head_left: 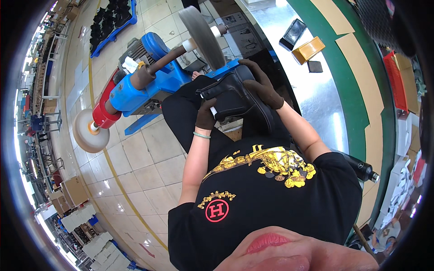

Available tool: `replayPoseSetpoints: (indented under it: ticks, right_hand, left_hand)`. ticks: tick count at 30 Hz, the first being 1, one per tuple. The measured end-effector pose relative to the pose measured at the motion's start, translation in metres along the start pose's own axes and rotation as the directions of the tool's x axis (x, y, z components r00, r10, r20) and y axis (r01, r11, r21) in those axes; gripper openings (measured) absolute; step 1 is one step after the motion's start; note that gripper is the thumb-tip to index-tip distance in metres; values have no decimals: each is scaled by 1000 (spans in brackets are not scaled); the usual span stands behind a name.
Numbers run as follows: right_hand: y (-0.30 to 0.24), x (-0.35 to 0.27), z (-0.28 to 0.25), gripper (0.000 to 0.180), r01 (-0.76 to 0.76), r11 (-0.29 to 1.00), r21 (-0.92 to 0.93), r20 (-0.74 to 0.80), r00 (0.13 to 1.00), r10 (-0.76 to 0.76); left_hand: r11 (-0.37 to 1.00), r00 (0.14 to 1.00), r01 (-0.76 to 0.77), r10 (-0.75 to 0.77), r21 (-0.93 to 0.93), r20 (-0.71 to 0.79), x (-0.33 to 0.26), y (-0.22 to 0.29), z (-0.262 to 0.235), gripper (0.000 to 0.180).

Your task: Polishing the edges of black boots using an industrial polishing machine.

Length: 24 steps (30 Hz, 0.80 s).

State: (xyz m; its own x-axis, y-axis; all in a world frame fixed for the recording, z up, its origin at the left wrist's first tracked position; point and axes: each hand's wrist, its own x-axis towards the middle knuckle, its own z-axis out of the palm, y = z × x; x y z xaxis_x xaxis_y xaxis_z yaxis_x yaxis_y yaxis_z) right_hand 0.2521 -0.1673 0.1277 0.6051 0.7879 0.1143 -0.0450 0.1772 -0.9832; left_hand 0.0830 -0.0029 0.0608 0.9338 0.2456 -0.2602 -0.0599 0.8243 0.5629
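A black leather boot (239,97) lies tilted between my hands over my lap, just below the grey buffing wheel (202,37). Brown gloves cover both hands. My left hand (206,115) is closed on the boot's upper at the opening, where a bit of white shows. Along the toe and sole side, my right hand (263,86) wraps round the boot, its fingers partly hidden. A small gap seems to separate boot and wheel. The wheel looks blurred and sits on the shaft of a blue machine (131,92).
A second, pale wheel (90,131) is at the machine's left end. On the metal-topped bench (323,104) at right are a black box (294,32), a yellow box (308,50) and a small dark block (315,67). A blue pallet (115,34) with black items stands far left.
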Motion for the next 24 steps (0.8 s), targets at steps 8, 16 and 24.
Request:
replayPoseSetpoints:
  ticks: [8,16,24]
  right_hand:
    - [10,-26,-13,112,-140,988,-60,191,970,149]
    - [6,-69,-33,130,-243,961,-135,220,938,268]
    - [-48,-54,-54,120,-129,992,8,-2,992,129]
  left_hand:
    - [949,996,-82,92,305,-21,1,-23,-41,34]
    - [985,995,-99,96,139,27,-1,-6,1,36]
    - [942,961,-270,251,199,114,24,38,32,41]
